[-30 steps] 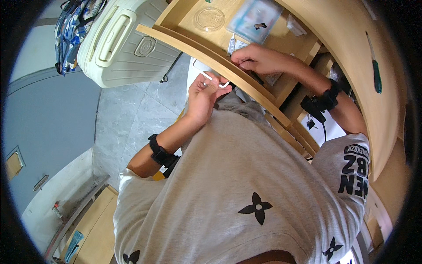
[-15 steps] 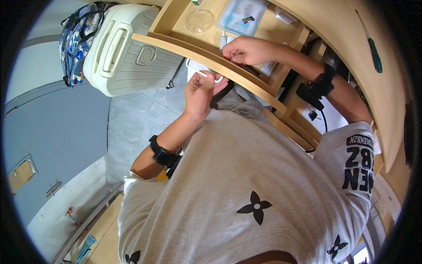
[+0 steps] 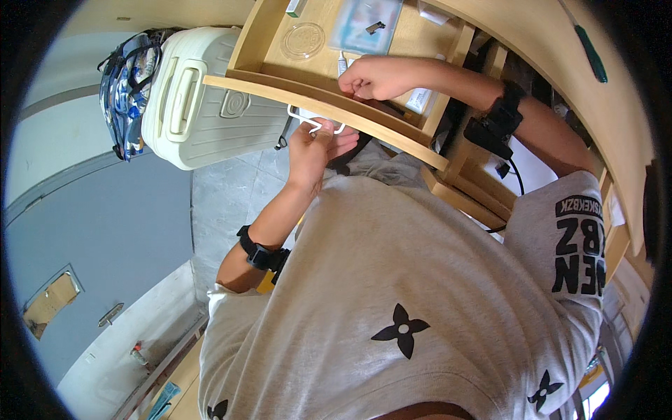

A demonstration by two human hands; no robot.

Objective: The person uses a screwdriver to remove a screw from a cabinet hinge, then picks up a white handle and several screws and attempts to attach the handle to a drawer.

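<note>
My left hand (image 3: 308, 155) pinches a white bent drawer handle (image 3: 299, 118) between thumb and fingers, at the outer face of the wooden drawer front (image 3: 280, 93). The remaining fingers stretch out under it. Over the open drawer reaches my right hand (image 3: 378, 78), its fingers curled against the inner side of that front. What those fingers hold, if anything, is hidden. Close by lies a small white tube (image 3: 342, 63), and a white packet (image 3: 418, 100) rests under the right forearm.
Deeper in the drawer are a round clear lid (image 3: 303, 42), a bluish clear pouch (image 3: 360, 17) and a small dark piece (image 3: 375, 28). A green-handled screwdriver (image 3: 591, 54) lies on the desktop. A cream suitcase (image 3: 210, 98) and a blue patterned bag (image 3: 129, 91) stand at left.
The whole view has shifted slightly. The white handle sits tilted differently in my left hand, nearer the drawer front. My right hand remains curled behind the front.
</note>
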